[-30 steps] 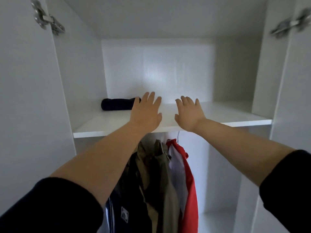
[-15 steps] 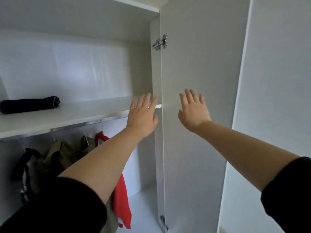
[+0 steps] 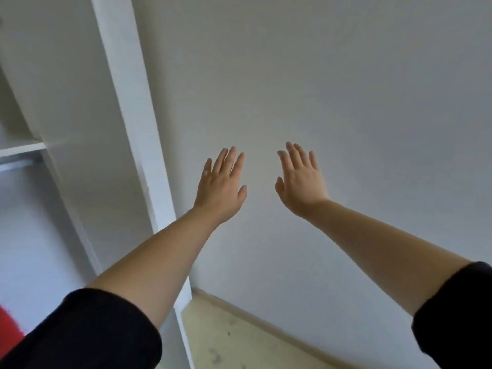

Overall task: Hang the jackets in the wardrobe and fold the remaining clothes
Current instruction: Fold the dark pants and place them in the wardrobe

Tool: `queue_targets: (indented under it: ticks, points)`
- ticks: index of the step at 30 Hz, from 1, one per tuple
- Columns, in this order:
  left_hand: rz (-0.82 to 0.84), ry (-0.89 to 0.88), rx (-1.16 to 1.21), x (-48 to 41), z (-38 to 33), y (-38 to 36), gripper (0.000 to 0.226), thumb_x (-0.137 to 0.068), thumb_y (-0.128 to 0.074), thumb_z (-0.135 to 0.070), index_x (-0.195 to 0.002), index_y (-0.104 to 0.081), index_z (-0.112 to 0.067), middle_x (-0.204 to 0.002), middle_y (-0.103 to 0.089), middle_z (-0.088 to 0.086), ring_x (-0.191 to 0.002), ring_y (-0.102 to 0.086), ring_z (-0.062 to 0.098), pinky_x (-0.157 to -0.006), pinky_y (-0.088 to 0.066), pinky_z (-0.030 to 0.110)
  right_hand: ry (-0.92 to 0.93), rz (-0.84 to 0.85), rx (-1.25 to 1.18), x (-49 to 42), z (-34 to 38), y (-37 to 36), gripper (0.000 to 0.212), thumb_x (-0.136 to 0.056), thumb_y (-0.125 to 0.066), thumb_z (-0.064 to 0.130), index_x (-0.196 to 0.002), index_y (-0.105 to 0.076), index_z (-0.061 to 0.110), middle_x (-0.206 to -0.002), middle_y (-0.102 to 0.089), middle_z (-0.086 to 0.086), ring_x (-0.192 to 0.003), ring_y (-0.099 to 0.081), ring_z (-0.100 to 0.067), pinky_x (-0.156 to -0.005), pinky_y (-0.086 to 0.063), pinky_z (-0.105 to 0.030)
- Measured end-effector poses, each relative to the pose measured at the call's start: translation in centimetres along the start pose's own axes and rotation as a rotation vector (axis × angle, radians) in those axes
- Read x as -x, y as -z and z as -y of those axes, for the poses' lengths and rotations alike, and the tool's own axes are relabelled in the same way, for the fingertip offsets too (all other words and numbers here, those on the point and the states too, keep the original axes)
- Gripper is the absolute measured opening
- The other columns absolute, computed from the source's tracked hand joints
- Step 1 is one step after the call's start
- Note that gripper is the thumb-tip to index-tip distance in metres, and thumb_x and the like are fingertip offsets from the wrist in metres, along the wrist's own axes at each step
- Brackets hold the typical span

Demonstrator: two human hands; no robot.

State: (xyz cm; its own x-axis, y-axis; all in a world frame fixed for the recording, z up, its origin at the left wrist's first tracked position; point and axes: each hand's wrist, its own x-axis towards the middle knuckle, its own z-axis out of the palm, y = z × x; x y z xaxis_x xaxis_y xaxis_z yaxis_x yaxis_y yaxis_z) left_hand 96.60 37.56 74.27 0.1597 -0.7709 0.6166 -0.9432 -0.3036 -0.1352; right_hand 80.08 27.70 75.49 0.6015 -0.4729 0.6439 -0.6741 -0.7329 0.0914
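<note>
- Two bare hands are raised at the centre of the frame, the left hand (image 3: pixel 222 187) and the right hand (image 3: pixel 300 185), backs toward the camera and a gap between them.
- Fingers on both are straight and lightly spread, thumbs out to the side. Neither holds anything, and I cannot tell whether the fingertips touch the plain grey wall (image 3: pixel 346 75) behind them or hover in front of it.
- Empty, flat hands suggest a pause between garments rather than a grip in progress. They look free to fetch the next piece.
- At the left of the frame stands the wardrobe (image 3: pixel 87 155), its white upright panel running from the upper left down to the bottom centre. Both hands are to the right of it, outside the opening.
- A shelf (image 3: pixel 21 149) edge shows at the mid left, with a blurred rail (image 3: pixel 18 165) just beneath, which is where hangers would go.
- Of the clothes, only a patch of red cloth (image 3: pixel 9 328) peeks in at the lower left edge, inside the wardrobe below the rail. Too little shows to say whether it is a jacket.
- No clothes for folding are in view, so the head would likely need to turn elsewhere to find them.
- Pale floor (image 3: pixel 239 336) and a skirting (image 3: pixel 266 318) fill the bottom centre, and dark sleeves (image 3: pixel 93 331) cover the upper arms.
</note>
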Motion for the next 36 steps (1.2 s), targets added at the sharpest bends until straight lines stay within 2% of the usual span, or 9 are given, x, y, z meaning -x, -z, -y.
queue_targets:
  ticks: [9,14,20,26,31,36]
  points:
    - [0.132,-0.253,0.187,-4.4,-25.3,-9.2,0.069,-0.097,-0.036,-0.04,-0.152,-0.004,-0.014,-0.16,0.0,0.008,-0.147,0.002,0.025,-0.117,-0.007,0.046,-0.296,0.149,0.124,13.4,-23.2,-1.8,0.058,-0.094,-0.044,0.027,-0.145,-0.027,0.007,-0.156,-0.02,-0.015,-0.145,-0.015,-0.03,-0.119,-0.011,-0.046]
    - [0.167,-0.382,0.238,-7.2,-34.1,-14.2,0.069,-0.097,-0.037,-0.039,-0.152,-0.006,-0.013,-0.16,0.0,0.009,-0.147,0.002,0.025,-0.117,-0.006,0.046,-0.427,0.215,0.159,17.5,-31.6,-4.4,0.058,-0.094,-0.044,0.027,-0.146,-0.025,0.008,-0.157,-0.017,-0.014,-0.146,-0.011,-0.028,-0.119,-0.008,-0.045]
    - [0.239,-0.451,0.305,-11.6,-42.1,-20.8,0.07,-0.098,-0.035,-0.039,-0.152,0.0,-0.013,-0.16,0.006,0.009,-0.147,0.007,0.025,-0.117,-0.003,0.046,-0.507,0.296,0.201,19.1,-39.8,-7.8,0.061,-0.094,-0.044,0.026,-0.148,-0.02,0.008,-0.159,-0.009,-0.014,-0.147,-0.005,-0.027,-0.119,-0.004,-0.043]
    - [0.272,-0.445,0.376,-13.0,-48.5,-25.8,0.068,-0.098,-0.034,-0.04,-0.153,-0.002,-0.015,-0.16,0.009,0.009,-0.147,0.01,0.025,-0.117,-0.001,0.045,-0.454,0.351,0.243,20.7,-46.1,-10.7,0.064,-0.093,-0.047,0.025,-0.148,-0.02,0.006,-0.159,-0.008,-0.015,-0.147,-0.004,-0.029,-0.119,-0.002,-0.043]
    - [0.296,-0.43,0.408,-11.0,-51.5,-30.0,0.069,-0.097,-0.041,-0.036,-0.153,-0.006,-0.016,-0.16,0.007,0.008,-0.147,0.007,0.025,-0.117,-0.002,0.046,-0.289,0.417,0.212,23.7,-49.3,-14.6,0.063,-0.092,-0.048,0.022,-0.147,-0.025,0.003,-0.158,-0.012,-0.017,-0.147,-0.006,-0.029,-0.117,0.0,-0.041]
    - [0.373,-0.258,0.393,-6.4,-54.3,-34.8,0.07,-0.095,-0.044,-0.034,-0.153,-0.009,-0.015,-0.16,0.004,0.009,-0.148,0.002,0.026,-0.117,-0.006,0.046,-0.142,0.484,0.129,27.5,-52.1,-20.1,0.061,-0.092,-0.047,0.021,-0.146,-0.028,0.001,-0.158,-0.012,-0.017,-0.145,0.002,-0.024,-0.116,-0.001,-0.042]
